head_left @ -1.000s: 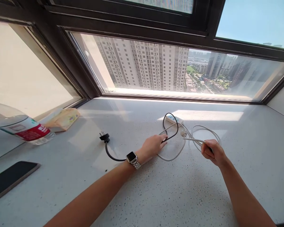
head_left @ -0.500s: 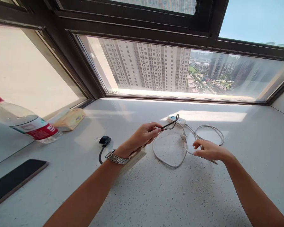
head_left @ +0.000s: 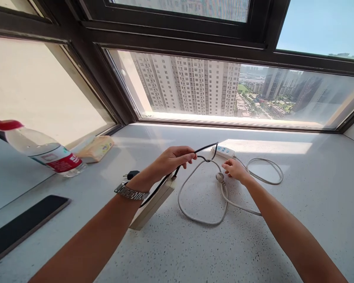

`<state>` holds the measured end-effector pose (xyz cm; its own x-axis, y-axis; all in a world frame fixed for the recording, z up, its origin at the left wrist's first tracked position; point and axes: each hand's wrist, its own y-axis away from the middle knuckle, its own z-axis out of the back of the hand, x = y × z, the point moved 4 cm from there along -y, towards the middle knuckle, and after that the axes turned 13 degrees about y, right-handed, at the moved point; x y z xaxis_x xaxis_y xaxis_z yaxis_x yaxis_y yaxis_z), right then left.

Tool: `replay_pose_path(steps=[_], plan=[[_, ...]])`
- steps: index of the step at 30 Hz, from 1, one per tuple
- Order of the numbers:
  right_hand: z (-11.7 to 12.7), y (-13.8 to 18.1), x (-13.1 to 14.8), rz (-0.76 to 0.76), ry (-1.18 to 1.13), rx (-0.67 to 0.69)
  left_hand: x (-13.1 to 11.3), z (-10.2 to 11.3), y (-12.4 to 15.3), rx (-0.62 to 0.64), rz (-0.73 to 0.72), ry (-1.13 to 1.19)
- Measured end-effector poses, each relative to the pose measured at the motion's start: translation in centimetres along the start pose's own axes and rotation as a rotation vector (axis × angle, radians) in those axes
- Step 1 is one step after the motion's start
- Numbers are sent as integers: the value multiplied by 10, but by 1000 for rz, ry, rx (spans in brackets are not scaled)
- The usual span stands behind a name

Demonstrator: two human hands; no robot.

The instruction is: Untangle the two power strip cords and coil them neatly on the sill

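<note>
- Before you, a dark-framed window (head_left: pixel 191 90) looks out on tall buildings, above a pale speckled ledge (head_left: pixel 212 255).
- Your left hand (head_left: pixel 174 163) is closed in a pinch, thumb against bent fingers, gripping the black cable (head_left: pixel 205 147).
- From your fingertips that cable rises to a bend beside the white power strip (head_left: pixel 225 152), then turns down and loops across the white cord (head_left: pixel 205 223).
- Your right hand (head_left: pixel 236 170) is partly open with fingers bent, and you have nothing visible in its grasp; you reach it in just beside the white plug (head_left: pixel 220 178), but whether its fingertips touch the cord cannot be told.
- The white cord lies in a wide loop between your hands, and one length passes under your right forearm.
- Beneath your left wrist, with its metal watch band (head_left: pixel 132 192), sits a beige box (head_left: pixel 153 204); the black plug (head_left: pixel 133 175) lies just beyond.
- Farther left are your phone (head_left: pixel 26 222), a bottle (head_left: pixel 44 147) and a soft packet (head_left: pixel 98 148).
</note>
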<state>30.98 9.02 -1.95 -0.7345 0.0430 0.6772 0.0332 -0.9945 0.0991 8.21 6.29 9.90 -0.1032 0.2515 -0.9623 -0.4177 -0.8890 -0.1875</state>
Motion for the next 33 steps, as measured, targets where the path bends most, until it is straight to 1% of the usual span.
replay_pose_path(steps=[2,5,7,9,11,13,15,17,20,21,24,25,26,27,29,30,31,32,33], plan=[[1,7,8,64,-50,-55,-5,-1,-7,49,-1,-119],[5,19,32,307,-155,-144,-7,-9,-15,232,77,-153],[2,25,49,483,-164,-110,-9,-14,-20,314,80,-125],[-6,29,60,605,-126,-22,-12,-17,-26,324,45,-146],[-15,30,64,690,-58,51,-13,-20,-31,324,31,-208],[-24,31,60,737,16,83,-12,-20,-36,321,29,-270],[-27,33,54,749,65,88,-11,-17,-39,294,9,-324],[-25,36,44,724,72,100,-10,-11,-41,256,-23,-363],[-10,44,29,692,109,110,-8,2,-40,199,-46,-420],[-1,47,23,687,125,82,-7,7,-39,179,-42,-438],[28,49,6,645,166,-79,-7,16,-36,145,-19,-473],[35,48,0,619,196,-105,-7,17,-35,144,-6,-491],[39,46,-5,593,240,-102,-7,17,-35,147,11,-516],[40,45,-10,574,295,-70,-7,16,-34,154,33,-548],[35,42,-17,572,387,53,-7,12,-33,180,89,-621],[32,41,-20,582,394,108,-6,9,-32,197,118,-663],[30,39,-23,584,364,127,-5,6,-30,209,141,-710],[32,35,-27,561,305,85,-4,4,-29,211,157,-762],[36,31,-31,499,241,-15,-4,4,-28,197,164,-819]])
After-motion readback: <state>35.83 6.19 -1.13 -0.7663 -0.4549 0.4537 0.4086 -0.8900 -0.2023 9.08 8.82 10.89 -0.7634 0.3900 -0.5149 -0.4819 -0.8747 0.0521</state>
